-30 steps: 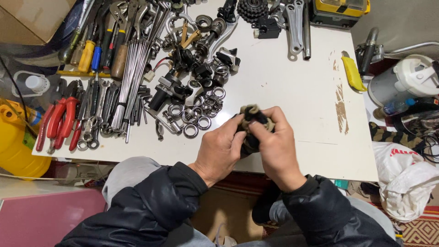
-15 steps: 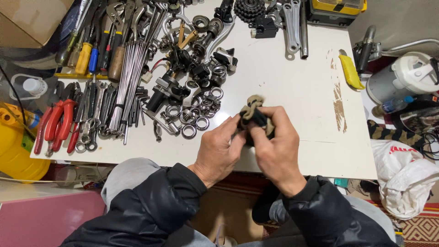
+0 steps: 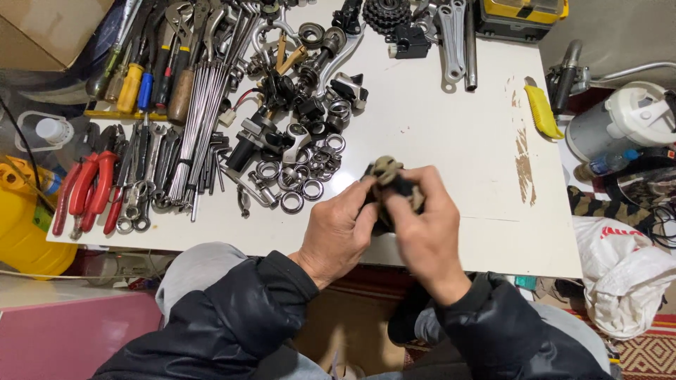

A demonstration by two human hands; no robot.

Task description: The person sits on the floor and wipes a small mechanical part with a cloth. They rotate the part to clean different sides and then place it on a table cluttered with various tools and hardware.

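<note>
Both my hands, left (image 3: 338, 232) and right (image 3: 426, 229), close around a small dark part (image 3: 394, 184) wrapped in rag (image 3: 386, 169) above the bench (image 3: 451, 141); probably rigid, greasy, best gripped through cloth.

The dark part (image 3: 394, 188) is largely hidden by the left hand (image 3: 340, 232) and right hand (image 3: 428, 232); its shape cannot be determined. The right hand is motion-blurred. A tan piece (image 3: 385, 169), possibly cloth, protrudes above the fingers. At the bench's (image 3: 436, 141) far edge, the sprocket (image 3: 386, 10) and yellow case (image 3: 517, 14) are cut off.
</note>
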